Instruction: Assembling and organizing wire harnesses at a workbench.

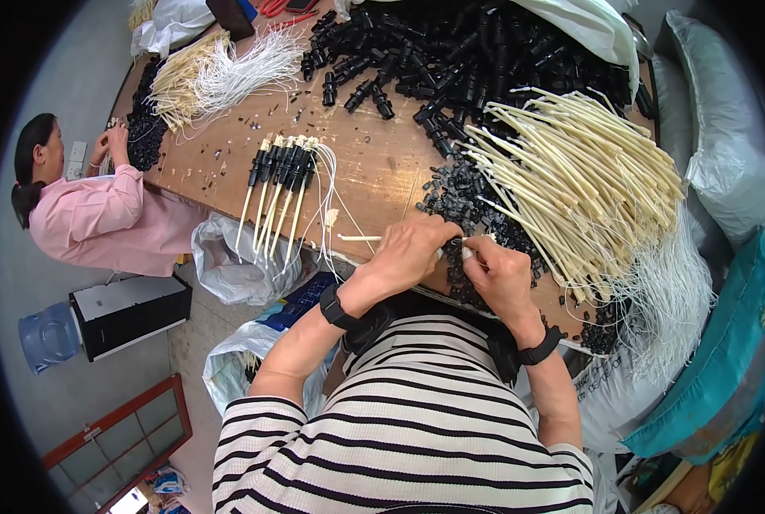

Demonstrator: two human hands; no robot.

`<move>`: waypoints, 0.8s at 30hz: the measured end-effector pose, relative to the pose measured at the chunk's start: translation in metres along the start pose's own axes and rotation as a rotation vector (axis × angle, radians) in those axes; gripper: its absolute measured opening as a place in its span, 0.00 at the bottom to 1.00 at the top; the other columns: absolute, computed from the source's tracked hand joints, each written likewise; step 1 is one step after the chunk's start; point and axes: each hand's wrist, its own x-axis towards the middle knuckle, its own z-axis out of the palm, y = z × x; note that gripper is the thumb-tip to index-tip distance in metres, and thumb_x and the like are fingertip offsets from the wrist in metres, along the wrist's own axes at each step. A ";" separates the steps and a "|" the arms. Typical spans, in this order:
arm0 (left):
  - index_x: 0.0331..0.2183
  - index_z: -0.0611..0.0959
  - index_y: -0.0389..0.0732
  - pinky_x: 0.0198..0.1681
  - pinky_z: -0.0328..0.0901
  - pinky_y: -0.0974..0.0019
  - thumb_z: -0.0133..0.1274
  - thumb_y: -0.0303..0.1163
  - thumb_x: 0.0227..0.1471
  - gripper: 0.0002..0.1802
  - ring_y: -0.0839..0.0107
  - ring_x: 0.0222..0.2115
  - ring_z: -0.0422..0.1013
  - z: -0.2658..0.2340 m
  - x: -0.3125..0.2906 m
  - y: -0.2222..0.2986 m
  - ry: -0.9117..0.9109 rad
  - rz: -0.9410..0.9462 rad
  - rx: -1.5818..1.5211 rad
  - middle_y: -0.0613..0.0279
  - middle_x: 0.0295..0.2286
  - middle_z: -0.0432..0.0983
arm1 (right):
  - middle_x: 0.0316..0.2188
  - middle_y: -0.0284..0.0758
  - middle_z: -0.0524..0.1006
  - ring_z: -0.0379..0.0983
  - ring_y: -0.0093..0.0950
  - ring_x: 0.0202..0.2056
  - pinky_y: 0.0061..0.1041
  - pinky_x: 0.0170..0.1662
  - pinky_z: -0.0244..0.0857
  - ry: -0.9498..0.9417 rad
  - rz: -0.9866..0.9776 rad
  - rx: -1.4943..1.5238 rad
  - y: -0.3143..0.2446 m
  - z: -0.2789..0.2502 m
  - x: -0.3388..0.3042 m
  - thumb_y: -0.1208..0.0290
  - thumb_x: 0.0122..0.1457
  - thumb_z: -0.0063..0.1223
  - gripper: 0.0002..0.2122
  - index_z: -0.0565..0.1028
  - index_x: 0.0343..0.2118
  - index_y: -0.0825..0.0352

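My left hand [410, 254] is closed around a thin cream tube [357, 238], whose end juts out to the left of the fist. Close beside it at the table's front edge, my right hand [500, 274] has its fingertips pinched; whatever small piece they hold is hidden. Both hands' fingertips nearly meet above a scatter of small black pieces [455, 193]. To the left, several black connectors [286, 163] lie in a row with cream tubes and white wires coming out of them. A big bundle of cream tubes [583, 184] rests to my right, its white wires [669, 283] trailing off the edge.
A large heap of black connectors [502, 43] fills the far side of the wooden table [220, 176]. Another wire bundle [228, 81] lies far left. A person in pink [100, 201] works at the left end. White sacks [729, 146] stand right; plastic bags [241, 257] sit below the edge.
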 end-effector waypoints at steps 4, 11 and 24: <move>0.40 0.78 0.39 0.39 0.66 0.55 0.47 0.18 0.41 0.20 0.53 0.38 0.71 -0.003 0.003 0.009 -0.092 -0.013 -0.070 0.53 0.32 0.75 | 0.21 0.42 0.76 0.75 0.39 0.21 0.33 0.24 0.67 -0.017 0.112 0.094 -0.005 -0.003 0.001 0.76 0.52 0.54 0.06 0.75 0.34 0.66; 0.36 0.79 0.39 0.37 0.66 0.61 0.53 0.18 0.36 0.18 0.56 0.31 0.71 -0.006 0.008 0.002 0.096 0.136 -0.309 0.57 0.29 0.76 | 0.24 0.42 0.76 0.75 0.42 0.24 0.35 0.25 0.67 -0.134 -0.038 0.046 0.001 -0.001 -0.003 0.77 0.54 0.53 0.07 0.72 0.36 0.67; 0.31 0.80 0.39 0.33 0.67 0.62 0.55 0.16 0.37 0.13 0.60 0.30 0.72 -0.005 0.012 -0.040 0.317 0.068 -0.065 0.59 0.29 0.75 | 0.15 0.39 0.72 0.70 0.29 0.15 0.25 0.21 0.61 -0.009 0.332 0.215 0.004 0.000 -0.012 0.73 0.52 0.54 0.04 0.79 0.30 0.65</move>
